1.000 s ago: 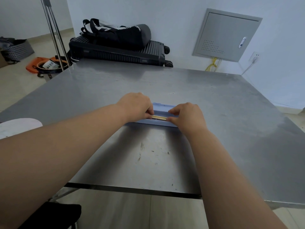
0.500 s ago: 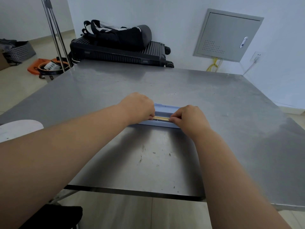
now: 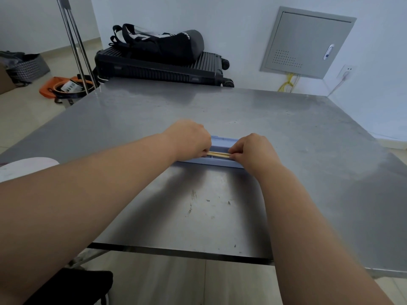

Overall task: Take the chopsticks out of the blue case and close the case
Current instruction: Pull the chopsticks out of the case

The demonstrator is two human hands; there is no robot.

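Between the two hands, on the steel table (image 3: pixel 297 133), lies the blue case (image 3: pixel 222 162), open, with its lid (image 3: pixel 223 141) folded back to the far side of the knuckles. The chopsticks (image 3: pixel 218 153) span the gap from the left hand (image 3: pixel 189 139) to the right hand (image 3: pixel 255 151). Each hand is pinched on one end of the pair, the fingertips closed together around the wood.

Compared with half a second ago, the chopsticks sit a little higher against the case: they now cross above the near part of the tray, and more of their pale length shows between the fingers. The hands have also drawn a little apart along the sticks. I judge from this that the lift has begun, so the first half of the task is under way, while the closing of the case is not yet started.

Several things are hard to see. Both ends of the chopsticks are covered by the fingers, so I cannot tell if they are fully free of the tray or if they touch it under the hands. Both ends of the case are hidden below the palms too. It is unclear if anything else lies inside the case. Its hinge, behind the hands, is not visible.
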